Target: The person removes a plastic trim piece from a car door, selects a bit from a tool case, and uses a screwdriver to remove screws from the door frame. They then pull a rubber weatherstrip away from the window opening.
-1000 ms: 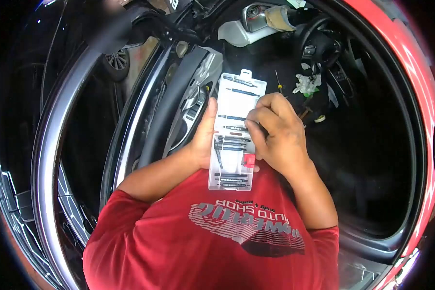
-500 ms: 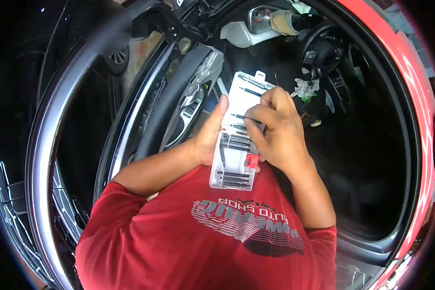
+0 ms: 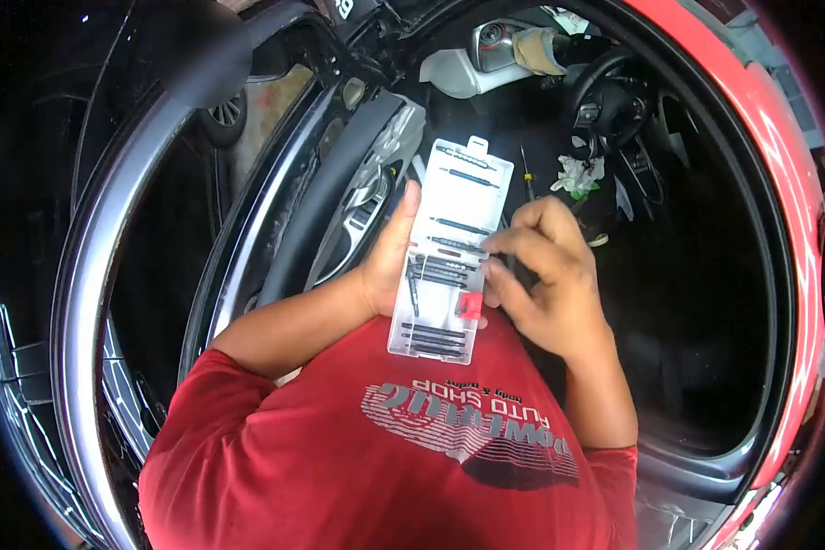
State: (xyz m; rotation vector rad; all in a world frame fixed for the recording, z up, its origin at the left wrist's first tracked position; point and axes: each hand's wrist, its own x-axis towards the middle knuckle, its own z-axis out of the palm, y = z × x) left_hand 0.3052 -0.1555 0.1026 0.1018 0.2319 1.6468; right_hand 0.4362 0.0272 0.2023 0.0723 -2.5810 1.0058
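Observation:
A white plastic bit case point(image 3: 437, 307) lies opened out in front of my chest, with my left hand point(image 3: 390, 252) wrapped along its left side. Several dark double-ended bits point(image 3: 434, 341) lie in rows in the lower half. A few more bits point(image 3: 468, 176) lie across the upper half. On the lower right side of the case is a small red piece point(image 3: 469, 305). My right hand point(image 3: 552, 280) is beside the case's right edge near the hinge. Its thumb and forefinger are apart, close to the bit ends, with nothing visible between them.
A car door panel point(image 3: 362, 183) stands at my left. Ahead is the dark car interior with a steering wheel point(image 3: 610, 108), a crumpled white wrapper point(image 3: 577, 174) and a screwdriver point(image 3: 526, 174). The red car frame point(image 3: 770, 128) curves along the right.
My right hand has drawn back from over the upper bits to the case's right edge, and its fingers have parted. The case has shifted slightly left.

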